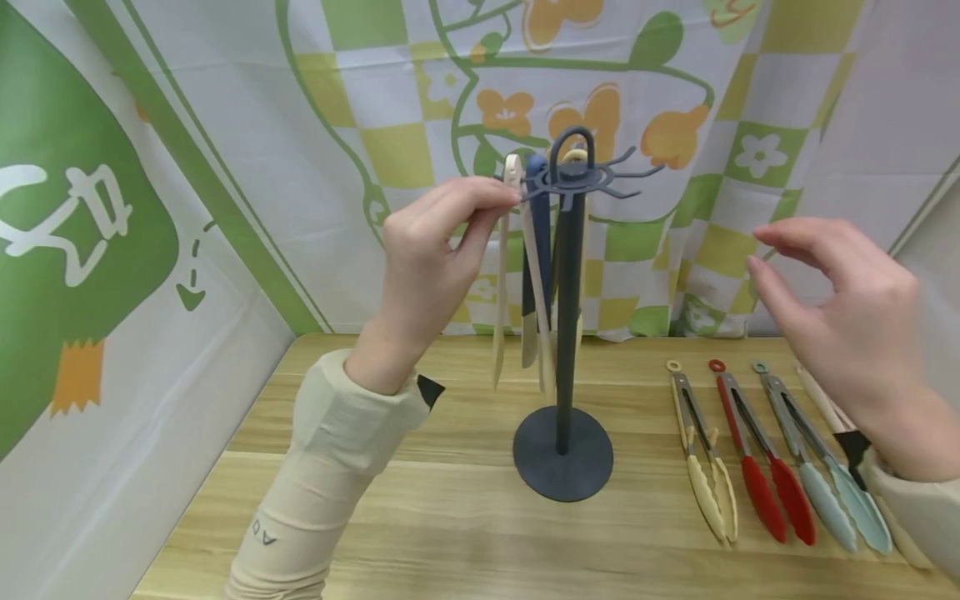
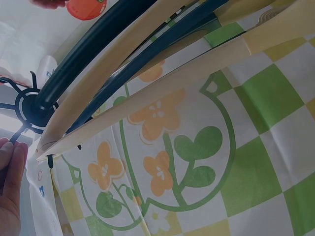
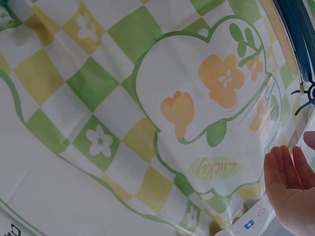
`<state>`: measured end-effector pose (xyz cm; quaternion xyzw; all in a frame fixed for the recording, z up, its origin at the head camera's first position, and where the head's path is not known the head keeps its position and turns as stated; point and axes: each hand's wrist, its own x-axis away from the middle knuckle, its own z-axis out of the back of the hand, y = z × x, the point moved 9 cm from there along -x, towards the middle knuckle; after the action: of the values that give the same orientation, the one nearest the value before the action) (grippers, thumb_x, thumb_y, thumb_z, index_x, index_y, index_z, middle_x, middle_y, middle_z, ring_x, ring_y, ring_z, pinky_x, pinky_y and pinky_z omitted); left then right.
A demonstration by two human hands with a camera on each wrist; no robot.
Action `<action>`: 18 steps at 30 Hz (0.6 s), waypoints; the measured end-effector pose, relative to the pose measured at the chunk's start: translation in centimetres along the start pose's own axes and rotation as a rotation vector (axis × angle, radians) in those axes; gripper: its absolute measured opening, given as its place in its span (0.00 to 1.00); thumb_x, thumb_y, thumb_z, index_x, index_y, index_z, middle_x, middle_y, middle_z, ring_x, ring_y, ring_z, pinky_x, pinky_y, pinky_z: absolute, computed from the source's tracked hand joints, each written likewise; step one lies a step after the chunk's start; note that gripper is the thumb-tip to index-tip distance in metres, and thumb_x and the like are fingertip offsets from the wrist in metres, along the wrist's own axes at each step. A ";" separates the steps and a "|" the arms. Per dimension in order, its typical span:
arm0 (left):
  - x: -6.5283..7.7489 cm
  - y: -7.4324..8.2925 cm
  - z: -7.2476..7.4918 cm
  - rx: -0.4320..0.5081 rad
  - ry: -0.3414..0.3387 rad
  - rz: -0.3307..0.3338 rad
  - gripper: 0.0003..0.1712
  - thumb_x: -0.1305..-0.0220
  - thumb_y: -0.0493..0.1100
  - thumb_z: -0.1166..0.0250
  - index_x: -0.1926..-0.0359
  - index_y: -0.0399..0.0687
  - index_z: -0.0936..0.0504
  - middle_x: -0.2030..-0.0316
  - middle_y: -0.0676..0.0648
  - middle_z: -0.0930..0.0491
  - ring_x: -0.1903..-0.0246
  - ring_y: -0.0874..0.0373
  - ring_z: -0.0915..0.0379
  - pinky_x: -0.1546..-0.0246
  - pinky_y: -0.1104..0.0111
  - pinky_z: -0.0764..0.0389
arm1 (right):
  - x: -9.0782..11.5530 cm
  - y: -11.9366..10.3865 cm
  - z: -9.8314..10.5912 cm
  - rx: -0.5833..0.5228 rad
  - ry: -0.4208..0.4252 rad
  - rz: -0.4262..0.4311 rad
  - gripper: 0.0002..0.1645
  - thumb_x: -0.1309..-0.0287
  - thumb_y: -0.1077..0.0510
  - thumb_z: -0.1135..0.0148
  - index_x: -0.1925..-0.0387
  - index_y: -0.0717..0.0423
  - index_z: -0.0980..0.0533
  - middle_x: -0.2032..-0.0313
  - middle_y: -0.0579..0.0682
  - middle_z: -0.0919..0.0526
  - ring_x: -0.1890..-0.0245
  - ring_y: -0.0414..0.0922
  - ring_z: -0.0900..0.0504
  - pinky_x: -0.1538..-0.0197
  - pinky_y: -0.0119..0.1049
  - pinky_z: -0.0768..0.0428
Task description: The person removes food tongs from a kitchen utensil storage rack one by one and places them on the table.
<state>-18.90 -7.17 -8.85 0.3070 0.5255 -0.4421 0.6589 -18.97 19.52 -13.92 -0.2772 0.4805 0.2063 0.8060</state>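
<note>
A dark grey hanging rack (image 1: 573, 292) stands upright on a round base. At its top, my left hand (image 1: 438, 242) pinches one of the rack's hooks (image 2: 18, 133) between thumb and fingers, as the left wrist view shows. Close beside those fingertips hang cream tongs (image 1: 512, 171), their ends pointing down. A dark blue utensil (image 1: 537, 225) hangs behind them, and another cream one is mostly hidden by the post. To the right of the rack, my right hand (image 1: 847, 308) is raised in the air, thumb and fingers apart, holding nothing.
On the wooden table (image 1: 450, 517), cream tongs (image 1: 701, 458), red tongs (image 1: 765, 458) and light blue tongs (image 1: 825, 467) lie in a row at right. Another pale pair lies partly hidden under the right forearm. A patterned curtain (image 1: 397, 167) hangs behind the rack.
</note>
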 end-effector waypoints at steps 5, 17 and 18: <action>0.1 -0.1 -0.1 0.012 0.007 0.008 0.05 0.42 0.31 0.40 0.70 0.33 0.18 0.71 0.41 0.18 0.68 0.55 0.20 0.61 0.75 0.22 | -0.7 -0.6 -0.3 -0.025 0.033 0.014 0.12 0.50 0.65 0.37 0.61 0.65 0.20 0.61 0.58 0.18 0.56 0.27 0.26 0.49 0.20 0.29; 0.0 0.0 0.0 0.001 0.009 0.003 0.05 0.42 0.32 0.39 0.70 0.33 0.18 0.72 0.42 0.18 0.69 0.55 0.20 0.62 0.75 0.22 | -2.0 -2.3 -0.4 -0.154 0.186 0.102 0.12 0.51 0.61 0.37 0.66 0.68 0.20 0.64 0.60 0.17 0.61 0.42 0.21 0.50 0.26 0.25; 0.0 0.0 0.0 0.000 0.009 0.003 0.05 0.42 0.32 0.39 0.70 0.33 0.18 0.72 0.42 0.18 0.69 0.55 0.20 0.62 0.75 0.22 | -2.1 -2.4 -0.4 -0.167 0.195 0.112 0.12 0.51 0.62 0.37 0.66 0.68 0.20 0.64 0.60 0.17 0.61 0.45 0.20 0.50 0.27 0.25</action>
<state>-18.89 -7.18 -8.89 0.3097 0.5282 -0.4398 0.6570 -18.74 17.25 -11.57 -0.3350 0.5525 0.2624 0.7167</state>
